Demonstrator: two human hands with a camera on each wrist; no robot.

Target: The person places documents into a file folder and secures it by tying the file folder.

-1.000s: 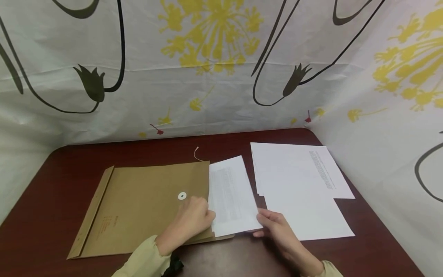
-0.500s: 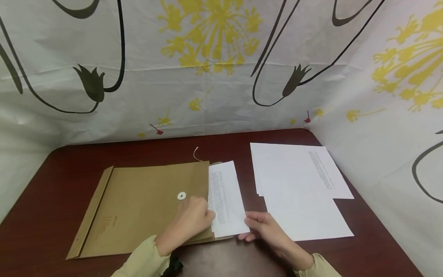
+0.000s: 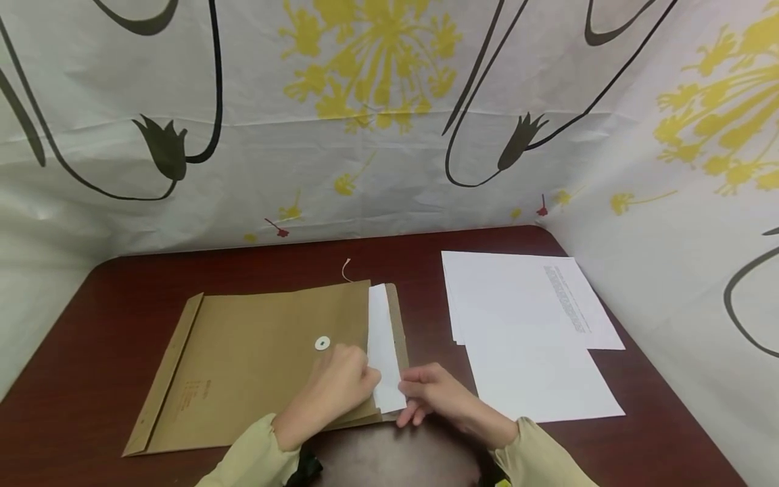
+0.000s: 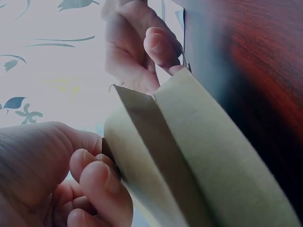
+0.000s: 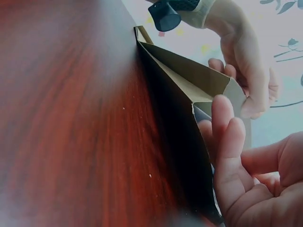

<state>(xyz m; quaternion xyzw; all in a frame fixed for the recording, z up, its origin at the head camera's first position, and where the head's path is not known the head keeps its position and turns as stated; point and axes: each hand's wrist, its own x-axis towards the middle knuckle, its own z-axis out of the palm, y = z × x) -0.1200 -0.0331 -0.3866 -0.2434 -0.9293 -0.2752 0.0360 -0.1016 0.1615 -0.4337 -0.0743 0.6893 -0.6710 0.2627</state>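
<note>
A brown paper document envelope (image 3: 262, 372) with a white button lies flat, its mouth facing right. My left hand (image 3: 337, 385) pinches the top layer at the mouth, fingers curled; in the left wrist view the envelope's folded side (image 4: 218, 156) stands spread beside those fingers. Most of a sheet of paper (image 3: 382, 358) is inside, with a white strip sticking out over the envelope's lower layer. At the near corner of that strip, my right hand (image 3: 441, 399) holds the paper between thumb and fingers. The right wrist view has the right hand (image 5: 251, 175) right at the opened mouth.
White sheets (image 3: 523, 325), one with printed text, lie overlapping on the right of the dark red table (image 3: 657, 419). A thin string (image 3: 345, 270) extends behind the envelope. Patterned white sheeting (image 3: 389, 169) stands along the back and sides.
My right hand has moved left, sliding the paper deeper into the envelope, so only a narrow strip shows. The left hand keeps its grip on the envelope's mouth.
</note>
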